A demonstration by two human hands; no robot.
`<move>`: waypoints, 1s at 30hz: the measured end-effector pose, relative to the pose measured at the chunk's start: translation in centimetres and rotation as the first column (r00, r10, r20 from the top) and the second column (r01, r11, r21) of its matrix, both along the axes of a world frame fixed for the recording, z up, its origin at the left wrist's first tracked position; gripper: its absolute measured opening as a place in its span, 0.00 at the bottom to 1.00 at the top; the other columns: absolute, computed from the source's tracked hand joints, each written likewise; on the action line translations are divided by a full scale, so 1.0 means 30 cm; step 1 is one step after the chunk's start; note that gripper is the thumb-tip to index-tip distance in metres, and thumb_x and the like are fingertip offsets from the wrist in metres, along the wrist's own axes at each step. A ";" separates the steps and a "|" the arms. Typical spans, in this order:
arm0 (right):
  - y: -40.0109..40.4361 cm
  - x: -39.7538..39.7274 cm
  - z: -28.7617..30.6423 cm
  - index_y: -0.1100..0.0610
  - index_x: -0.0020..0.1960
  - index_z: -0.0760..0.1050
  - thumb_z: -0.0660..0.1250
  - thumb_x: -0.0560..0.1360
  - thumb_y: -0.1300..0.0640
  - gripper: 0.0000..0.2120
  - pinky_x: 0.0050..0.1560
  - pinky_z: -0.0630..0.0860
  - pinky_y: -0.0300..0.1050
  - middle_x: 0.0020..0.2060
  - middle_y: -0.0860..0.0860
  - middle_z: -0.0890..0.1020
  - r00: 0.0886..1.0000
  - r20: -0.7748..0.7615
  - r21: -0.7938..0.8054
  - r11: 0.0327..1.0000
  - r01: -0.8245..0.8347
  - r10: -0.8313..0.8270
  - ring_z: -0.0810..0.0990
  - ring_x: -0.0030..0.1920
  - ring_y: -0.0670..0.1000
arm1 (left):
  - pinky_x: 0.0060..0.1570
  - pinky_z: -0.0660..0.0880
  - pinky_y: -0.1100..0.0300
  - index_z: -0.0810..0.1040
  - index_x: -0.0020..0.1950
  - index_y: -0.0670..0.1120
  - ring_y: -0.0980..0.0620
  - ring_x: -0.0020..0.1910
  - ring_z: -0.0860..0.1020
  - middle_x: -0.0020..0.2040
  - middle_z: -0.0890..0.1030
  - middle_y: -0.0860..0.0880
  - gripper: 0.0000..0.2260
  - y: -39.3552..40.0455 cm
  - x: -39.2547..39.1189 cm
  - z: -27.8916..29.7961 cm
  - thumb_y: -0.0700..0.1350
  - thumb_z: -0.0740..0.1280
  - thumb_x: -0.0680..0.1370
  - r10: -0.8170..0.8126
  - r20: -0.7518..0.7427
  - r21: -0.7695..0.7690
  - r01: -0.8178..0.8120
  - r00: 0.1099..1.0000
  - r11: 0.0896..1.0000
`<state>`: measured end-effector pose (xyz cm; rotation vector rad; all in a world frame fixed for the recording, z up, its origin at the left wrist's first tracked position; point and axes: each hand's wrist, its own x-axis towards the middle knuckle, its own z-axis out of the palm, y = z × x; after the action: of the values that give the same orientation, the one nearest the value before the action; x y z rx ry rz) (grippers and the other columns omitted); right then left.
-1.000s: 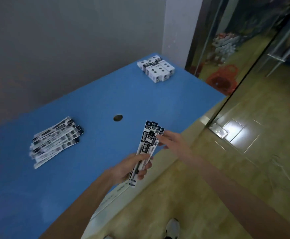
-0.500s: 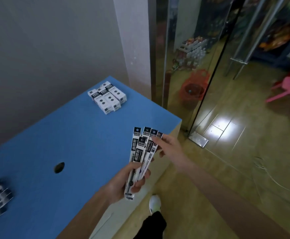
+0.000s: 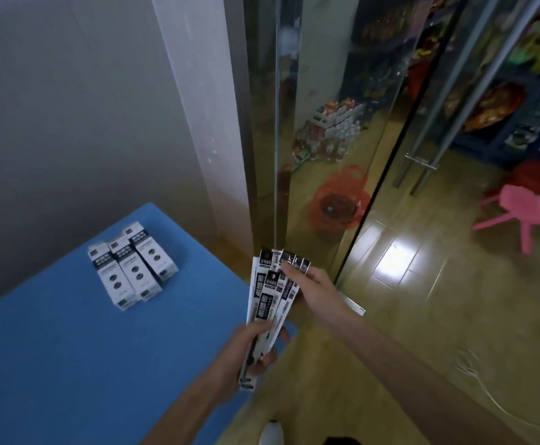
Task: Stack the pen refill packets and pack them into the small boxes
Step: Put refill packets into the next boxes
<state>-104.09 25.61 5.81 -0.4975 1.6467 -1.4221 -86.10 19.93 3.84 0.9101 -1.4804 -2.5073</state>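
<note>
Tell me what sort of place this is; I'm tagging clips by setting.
Probably a small shop: stacked bottled drinks and colourful hanging goods behind a glass door, beside a blue table.

Single head-worn wide-angle view, looking forward and down across the worktop (image 3: 69, 364) corner, close above both forearms.

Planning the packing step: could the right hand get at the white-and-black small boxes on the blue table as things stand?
Probably not right away: the right hand is busy on the fanned refill packets that the left hand grips. The blue table towards the small boxes looks bare.
</note>
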 end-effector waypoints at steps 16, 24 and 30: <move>-0.407 -0.793 -0.024 0.57 0.60 0.82 0.67 0.82 0.54 0.10 0.56 0.83 0.58 0.51 0.54 0.88 0.907 0.082 -0.079 0.910 -0.406 0.412 0.86 0.54 0.55 | 0.22 0.64 0.62 0.75 0.54 0.39 0.52 0.24 0.69 0.30 0.72 0.44 0.10 -0.194 -0.761 -0.031 0.46 0.64 0.83 0.634 0.173 -0.088 -0.629 0.754 0.772; -0.663 -0.811 -0.070 0.63 0.51 0.83 0.73 0.78 0.54 0.11 0.43 0.83 0.48 0.45 0.56 0.88 0.797 0.067 -0.055 0.800 -0.598 0.601 0.87 0.47 0.55 | 0.24 0.65 0.62 0.77 0.50 0.39 0.52 0.24 0.70 0.30 0.74 0.42 0.13 -0.298 -0.804 0.004 0.49 0.65 0.83 0.779 0.180 -0.200 -0.753 0.600 0.627; -0.869 -0.654 -0.090 0.62 0.39 0.80 0.70 0.80 0.48 0.18 0.38 0.80 0.55 0.34 0.56 0.84 0.697 -0.138 -0.019 0.702 -0.712 0.704 0.84 0.36 0.57 | 0.23 0.64 0.63 0.75 0.59 0.31 0.53 0.24 0.71 0.34 0.74 0.41 0.23 -0.412 -0.696 -0.009 0.52 0.69 0.81 0.863 0.191 -0.185 -0.846 0.467 0.499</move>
<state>-123.70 -0.48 3.10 -1.1441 1.2615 -0.8645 -106.99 7.58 3.55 1.5280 -0.7567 -1.5860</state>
